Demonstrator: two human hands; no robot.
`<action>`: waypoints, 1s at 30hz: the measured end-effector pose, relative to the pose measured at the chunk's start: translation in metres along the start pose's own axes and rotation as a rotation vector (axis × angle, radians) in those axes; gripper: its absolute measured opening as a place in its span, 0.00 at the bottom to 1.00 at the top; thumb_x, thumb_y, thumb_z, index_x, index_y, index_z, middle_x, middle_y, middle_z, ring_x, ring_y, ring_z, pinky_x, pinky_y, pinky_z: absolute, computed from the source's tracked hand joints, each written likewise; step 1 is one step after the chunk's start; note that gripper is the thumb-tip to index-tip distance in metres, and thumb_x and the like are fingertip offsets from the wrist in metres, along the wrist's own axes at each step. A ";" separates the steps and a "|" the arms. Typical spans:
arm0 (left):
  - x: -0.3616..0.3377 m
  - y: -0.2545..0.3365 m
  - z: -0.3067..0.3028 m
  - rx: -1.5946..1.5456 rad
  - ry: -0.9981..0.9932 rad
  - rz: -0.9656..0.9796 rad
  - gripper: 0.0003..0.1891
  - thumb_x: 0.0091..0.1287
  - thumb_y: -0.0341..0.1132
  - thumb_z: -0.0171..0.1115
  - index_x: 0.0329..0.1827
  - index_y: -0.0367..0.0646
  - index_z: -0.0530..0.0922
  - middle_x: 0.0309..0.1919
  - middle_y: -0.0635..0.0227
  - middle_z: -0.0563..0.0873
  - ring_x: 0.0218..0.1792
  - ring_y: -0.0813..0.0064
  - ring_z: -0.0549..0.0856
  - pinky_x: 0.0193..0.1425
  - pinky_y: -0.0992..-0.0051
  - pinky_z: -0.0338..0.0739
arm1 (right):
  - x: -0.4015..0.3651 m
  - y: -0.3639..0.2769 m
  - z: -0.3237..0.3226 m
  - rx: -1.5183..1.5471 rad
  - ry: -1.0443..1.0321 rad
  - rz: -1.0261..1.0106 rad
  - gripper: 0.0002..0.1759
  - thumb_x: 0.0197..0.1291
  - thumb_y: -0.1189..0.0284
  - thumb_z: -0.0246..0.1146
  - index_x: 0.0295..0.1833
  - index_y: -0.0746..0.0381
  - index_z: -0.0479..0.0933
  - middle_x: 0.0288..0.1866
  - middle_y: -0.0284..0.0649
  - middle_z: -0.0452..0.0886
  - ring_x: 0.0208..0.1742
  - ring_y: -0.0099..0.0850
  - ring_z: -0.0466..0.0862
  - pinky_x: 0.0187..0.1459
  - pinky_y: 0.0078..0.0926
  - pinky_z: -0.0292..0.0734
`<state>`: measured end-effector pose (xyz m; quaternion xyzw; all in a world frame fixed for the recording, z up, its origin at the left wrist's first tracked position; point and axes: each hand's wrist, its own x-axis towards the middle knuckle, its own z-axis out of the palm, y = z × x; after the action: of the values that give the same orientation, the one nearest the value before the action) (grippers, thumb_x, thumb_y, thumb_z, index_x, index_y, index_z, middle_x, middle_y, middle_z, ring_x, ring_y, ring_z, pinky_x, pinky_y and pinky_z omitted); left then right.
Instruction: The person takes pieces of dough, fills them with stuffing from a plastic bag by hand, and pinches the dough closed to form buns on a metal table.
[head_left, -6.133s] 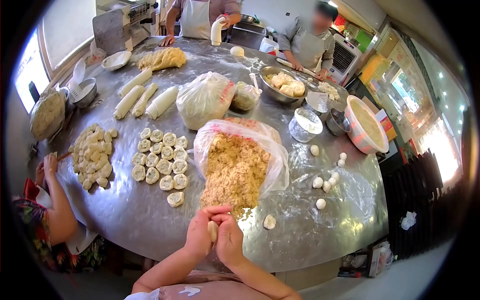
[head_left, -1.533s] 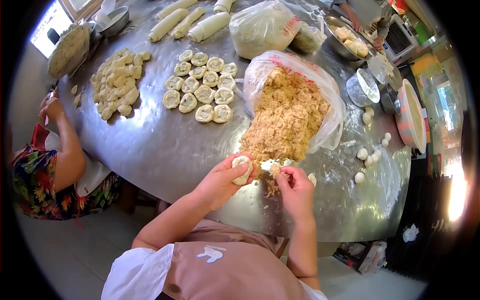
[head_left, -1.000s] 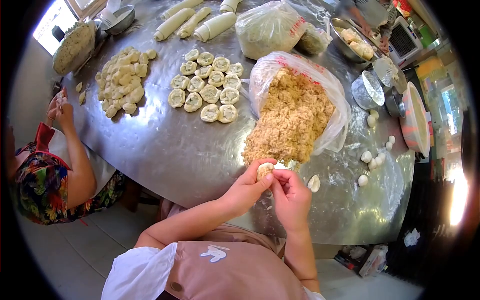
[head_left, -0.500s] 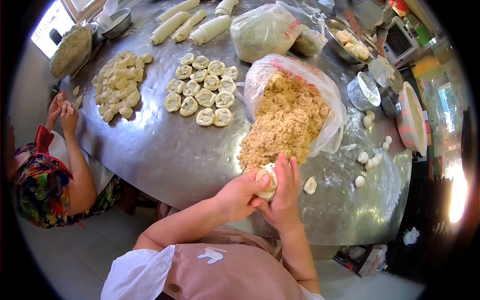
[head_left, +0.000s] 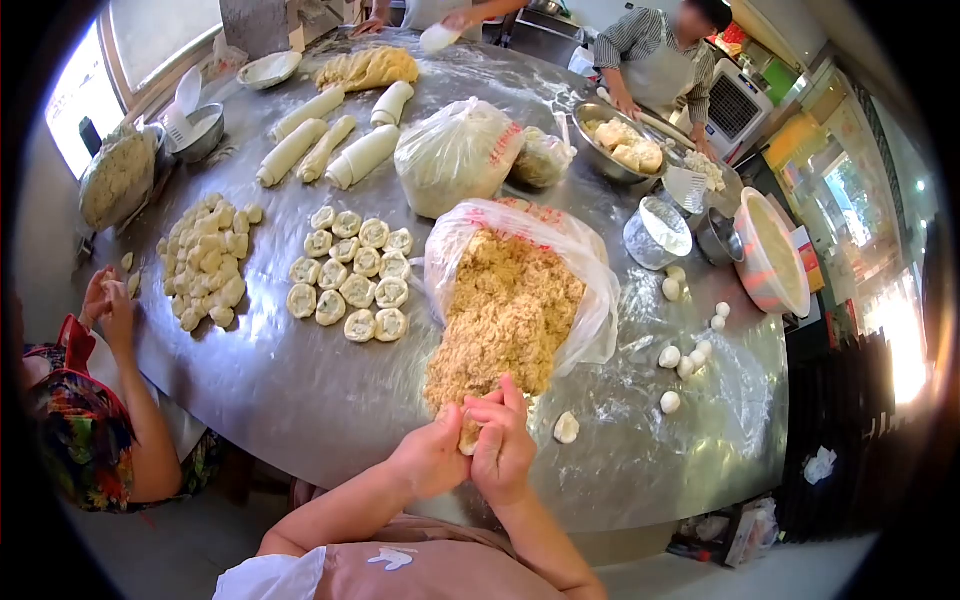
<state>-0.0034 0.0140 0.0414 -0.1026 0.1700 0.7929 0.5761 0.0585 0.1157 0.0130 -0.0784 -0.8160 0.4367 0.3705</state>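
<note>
Dough piece: small, pale, mostly hidden; the dough piece (head_left: 469, 437) is held between the person's two hands, above the near edge of the table, just on the near side of the filling.
Left hand: the left hand (head_left: 428, 462) is curled about the dough piece, thumb and fingers drawn in on it from the left.
Right hand: the right hand (head_left: 503, 452) presses against the dough piece from the other side, fingers bent and close together, one fingertip pointing up toward the filling; exact contact of each finger cannot be told.
Filling: a crumbly, yellow-brown filling (head_left: 505, 320) spills out of an open plastic bag (head_left: 603, 300) toward the hands.
Loose piece: one flattened dough lump (head_left: 567, 428) lies on the table, right of the right hand.
Dough balls: small white dough balls (head_left: 670, 357) lie in scattered groups farther right, on floured metal.
Filled rounds: shaped rounds (head_left: 358, 291) sit in rough rows, left of the open bag.
Cut dough: a pile of dough chunks (head_left: 205, 262) lies left of the rounds.
Table: metal table (head_left: 300, 410), dusted with flour in places.
Far bag: a bulging plastic bag (head_left: 450, 165) stands behind the filling.
Co-worker: at far left, a co-worker's hands (head_left: 108, 303) are near the chunks.
</note>
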 end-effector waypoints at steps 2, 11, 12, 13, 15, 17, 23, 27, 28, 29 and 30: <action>0.007 -0.007 -0.017 0.110 -0.050 0.013 0.20 0.75 0.33 0.45 0.69 0.44 0.63 0.63 0.65 0.72 0.63 0.71 0.75 0.64 0.69 0.73 | 0.002 -0.009 0.001 -0.109 0.036 -0.024 0.08 0.70 0.74 0.53 0.44 0.64 0.77 0.44 0.45 0.85 0.63 0.50 0.77 0.70 0.49 0.59; 0.013 -0.024 -0.015 0.446 0.228 0.246 0.18 0.75 0.26 0.41 0.65 0.40 0.69 0.57 0.63 0.78 0.56 0.73 0.79 0.60 0.74 0.75 | -0.008 0.005 0.009 0.127 0.070 0.265 0.12 0.71 0.71 0.54 0.51 0.67 0.76 0.49 0.47 0.82 0.64 0.42 0.76 0.67 0.44 0.65; 0.012 -0.026 -0.011 0.448 0.196 0.292 0.17 0.75 0.26 0.42 0.65 0.40 0.69 0.56 0.64 0.78 0.55 0.72 0.79 0.60 0.74 0.75 | -0.004 0.005 0.008 0.255 0.096 0.400 0.14 0.73 0.69 0.52 0.52 0.68 0.75 0.49 0.46 0.82 0.64 0.39 0.76 0.66 0.42 0.67; 0.010 -0.028 -0.007 0.450 0.162 0.338 0.17 0.75 0.27 0.43 0.65 0.40 0.69 0.55 0.65 0.78 0.54 0.72 0.80 0.60 0.74 0.75 | 0.001 0.003 0.007 0.411 0.167 0.518 0.16 0.74 0.68 0.49 0.52 0.69 0.75 0.50 0.45 0.82 0.63 0.37 0.77 0.65 0.40 0.67; 0.007 -0.029 -0.004 0.642 0.129 0.447 0.17 0.76 0.28 0.44 0.64 0.39 0.70 0.55 0.65 0.79 0.53 0.72 0.80 0.60 0.74 0.74 | 0.015 -0.006 0.004 0.726 0.309 0.752 0.19 0.76 0.65 0.45 0.53 0.70 0.73 0.51 0.44 0.81 0.60 0.33 0.77 0.64 0.36 0.69; 0.005 -0.026 -0.007 1.029 0.123 0.572 0.16 0.76 0.30 0.45 0.63 0.39 0.72 0.55 0.64 0.79 0.53 0.72 0.80 0.60 0.75 0.73 | 0.013 -0.013 0.001 0.684 0.212 0.683 0.26 0.77 0.59 0.41 0.64 0.70 0.65 0.63 0.51 0.73 0.64 0.35 0.73 0.67 0.33 0.65; 0.002 -0.017 -0.009 1.414 0.115 0.885 0.16 0.74 0.35 0.50 0.59 0.44 0.79 0.52 0.57 0.80 0.54 0.61 0.78 0.59 0.71 0.72 | 0.006 -0.030 0.005 1.047 0.106 0.728 0.39 0.74 0.46 0.34 0.73 0.69 0.54 0.74 0.52 0.59 0.73 0.36 0.61 0.73 0.33 0.52; 0.008 -0.011 -0.013 1.747 0.049 1.131 0.21 0.74 0.41 0.47 0.63 0.40 0.75 0.61 0.50 0.73 0.67 0.53 0.66 0.66 0.67 0.66 | -0.008 -0.016 0.005 0.861 -0.018 0.800 0.29 0.76 0.53 0.40 0.62 0.68 0.68 0.62 0.46 0.72 0.61 0.29 0.72 0.63 0.26 0.65; 0.006 -0.008 -0.014 1.804 0.042 1.099 0.23 0.74 0.42 0.46 0.66 0.39 0.72 0.65 0.50 0.69 0.69 0.52 0.62 0.67 0.66 0.64 | -0.013 -0.010 0.004 0.798 -0.068 0.844 0.27 0.76 0.55 0.41 0.58 0.67 0.71 0.57 0.44 0.75 0.57 0.28 0.74 0.59 0.25 0.68; 0.006 -0.009 -0.013 1.732 0.025 1.079 0.24 0.74 0.43 0.45 0.68 0.39 0.68 0.68 0.50 0.65 0.71 0.52 0.60 0.69 0.65 0.62 | -0.015 -0.007 0.003 0.734 -0.121 0.885 0.25 0.76 0.56 0.43 0.53 0.66 0.74 0.52 0.42 0.78 0.53 0.26 0.76 0.56 0.23 0.71; 0.005 -0.011 -0.013 1.659 0.008 1.060 0.26 0.74 0.43 0.44 0.71 0.38 0.65 0.71 0.50 0.61 0.73 0.52 0.57 0.70 0.64 0.61 | -0.012 -0.010 0.001 0.491 -0.112 0.817 0.19 0.76 0.62 0.45 0.44 0.65 0.77 0.42 0.37 0.82 0.41 0.21 0.78 0.45 0.20 0.74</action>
<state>0.0046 0.0166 0.0261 0.4212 0.6985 0.5775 0.0348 0.0690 0.1037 0.0139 -0.2792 -0.6099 0.7299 0.1317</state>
